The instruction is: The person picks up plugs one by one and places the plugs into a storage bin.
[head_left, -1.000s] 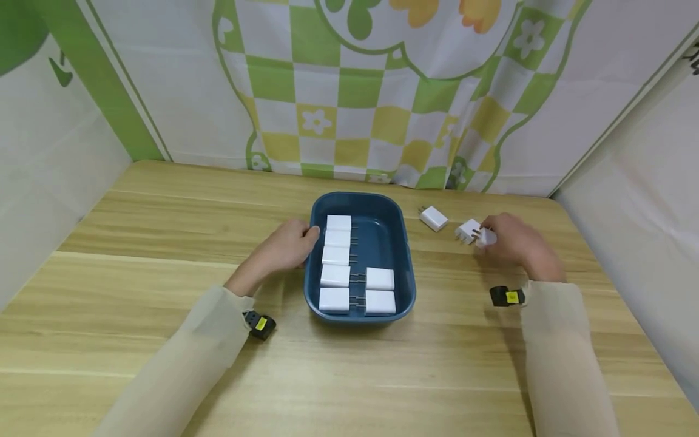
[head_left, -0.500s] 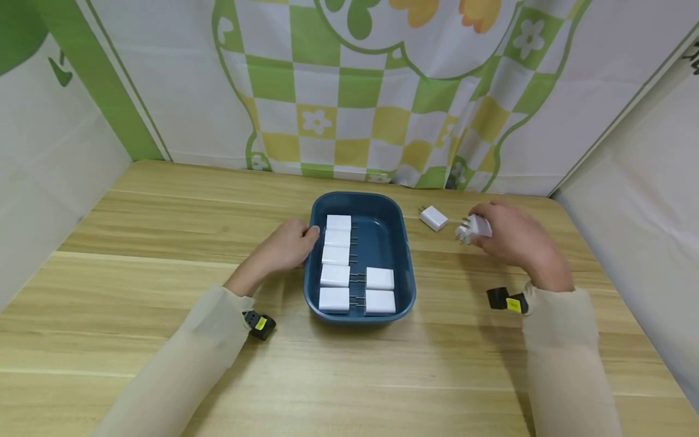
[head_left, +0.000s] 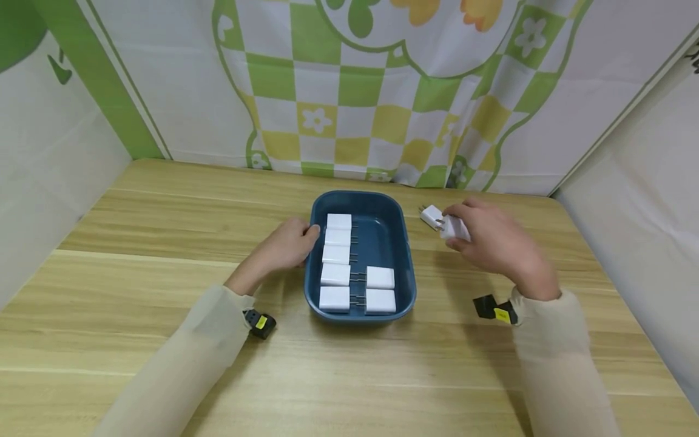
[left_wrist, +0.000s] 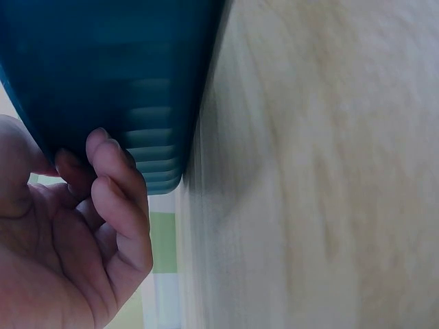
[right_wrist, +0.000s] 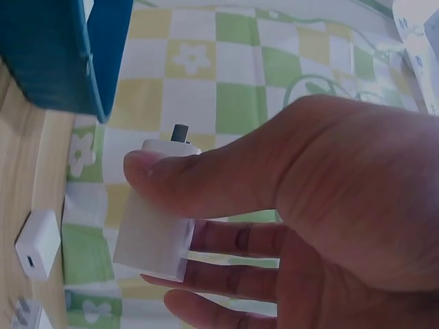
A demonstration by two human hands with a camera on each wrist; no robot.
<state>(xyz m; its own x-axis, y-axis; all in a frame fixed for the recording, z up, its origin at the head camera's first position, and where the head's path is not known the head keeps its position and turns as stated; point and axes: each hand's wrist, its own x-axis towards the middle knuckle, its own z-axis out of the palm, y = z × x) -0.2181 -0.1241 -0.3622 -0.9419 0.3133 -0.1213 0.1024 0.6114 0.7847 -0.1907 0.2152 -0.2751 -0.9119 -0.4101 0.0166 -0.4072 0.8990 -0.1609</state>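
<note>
In the head view a dark blue plastic tray point(head_left: 377, 209) holds white plug chargers: several in a left column point(head_left: 335, 275) and two at the near right point(head_left: 380, 277), prongs facing inward. My left hand point(head_left: 289, 244) grips the tray's left rim, thumb on top; the left wrist view has its fingers point(left_wrist: 118, 205) curled at the outer wall. Between thumb and fingers, my right hand point(head_left: 494, 243) pinches a white charger point(right_wrist: 154, 236), prongs pointing away from the palm. Just behind it lies a loose charger point(head_left: 431, 216), partly covered in the head view.
Another loose charger point(right_wrist: 31, 317) shows its prongs at the lower left of the right wrist view; the right hand hides it from the head. The wooden table point(head_left: 164, 291) meets a checked green-and-yellow curtain point(head_left: 355, 121) at the back.
My right hand has lifted a charger off the right side and carried it left toward the tray, turning its prongs leftward. The left hand and tray have stayed put.
</note>
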